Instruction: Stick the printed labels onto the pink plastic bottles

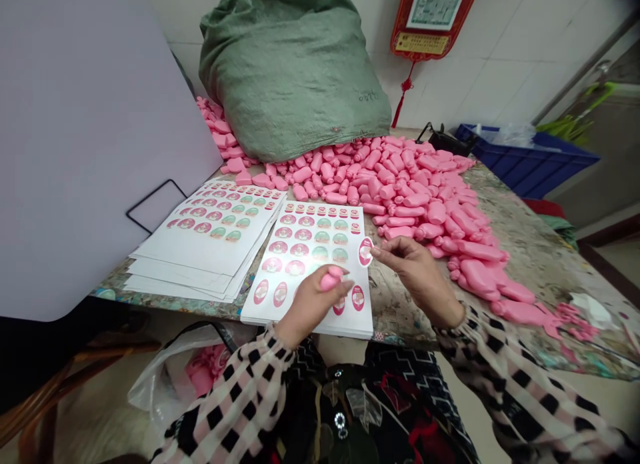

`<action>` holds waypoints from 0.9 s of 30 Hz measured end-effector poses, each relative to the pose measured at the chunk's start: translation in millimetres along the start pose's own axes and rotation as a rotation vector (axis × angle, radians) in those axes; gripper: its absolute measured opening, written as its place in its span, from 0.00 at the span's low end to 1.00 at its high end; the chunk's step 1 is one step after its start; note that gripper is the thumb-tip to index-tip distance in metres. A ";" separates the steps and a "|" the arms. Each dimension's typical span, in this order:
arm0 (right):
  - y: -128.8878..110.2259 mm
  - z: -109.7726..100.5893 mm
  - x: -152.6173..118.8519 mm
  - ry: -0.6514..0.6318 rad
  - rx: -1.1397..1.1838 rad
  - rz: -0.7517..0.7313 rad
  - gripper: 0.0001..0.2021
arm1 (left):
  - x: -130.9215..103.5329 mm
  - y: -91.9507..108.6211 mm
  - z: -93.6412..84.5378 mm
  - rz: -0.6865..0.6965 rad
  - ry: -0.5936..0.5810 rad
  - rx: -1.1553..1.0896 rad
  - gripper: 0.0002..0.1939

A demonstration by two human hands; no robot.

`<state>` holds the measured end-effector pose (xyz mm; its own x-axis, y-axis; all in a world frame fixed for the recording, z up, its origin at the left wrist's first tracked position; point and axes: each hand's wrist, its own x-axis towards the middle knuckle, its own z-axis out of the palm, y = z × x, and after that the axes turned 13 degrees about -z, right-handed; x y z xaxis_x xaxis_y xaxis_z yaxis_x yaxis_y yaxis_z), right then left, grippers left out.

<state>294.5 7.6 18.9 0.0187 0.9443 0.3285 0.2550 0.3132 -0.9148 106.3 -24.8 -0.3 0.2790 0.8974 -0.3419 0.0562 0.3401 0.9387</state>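
Observation:
My left hand (313,301) is closed around a small pink plastic bottle (331,278), whose end shows between thumb and fingers. It hovers over the lower part of a sticker sheet (310,317) printed with pink and green labels. Between the thumb and finger of my right hand (413,267) is a pink oval sticker (366,251) with a white rim, held by its edge near the sheet's right side. The sticker and the bottle are apart. My left hand hides part of the sheet's bottom row.
Many pink bottles (400,184) spill from a green sack (295,71) across the table (395,304). More sticker sheets (175,264) are stacked at left beside a pale panel (100,151). A blue crate (530,161) stands back right; a plastic bag (160,377) hangs below.

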 end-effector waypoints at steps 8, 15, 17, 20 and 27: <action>-23.7 38.1 -28.6 -0.124 0.125 0.042 0.13 | 3.5 3.4 -0.4 -0.252 -0.196 -0.896 0.21; -25.5 44.6 -35.9 -0.188 0.147 0.045 0.13 | 1.8 0.6 -1.3 -0.298 -0.257 -0.886 0.27; -26.0 45.3 -36.9 -0.199 0.167 0.048 0.12 | 2.0 0.4 -1.7 -0.301 -0.276 -0.898 0.27; -26.5 45.9 -37.9 -0.212 0.185 0.054 0.12 | 2.5 0.2 -1.9 -0.312 -0.287 -0.909 0.27; -25.4 46.0 -38.2 -0.226 0.178 0.055 0.12 | 2.8 0.0 -1.2 -0.316 -0.297 -0.907 0.28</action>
<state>242.8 -31.8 18.7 -0.1933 0.9527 0.2347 0.0858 0.2547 -0.9632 105.9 -21.9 -1.3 0.6119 0.6648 -0.4284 -0.5481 0.7470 0.3763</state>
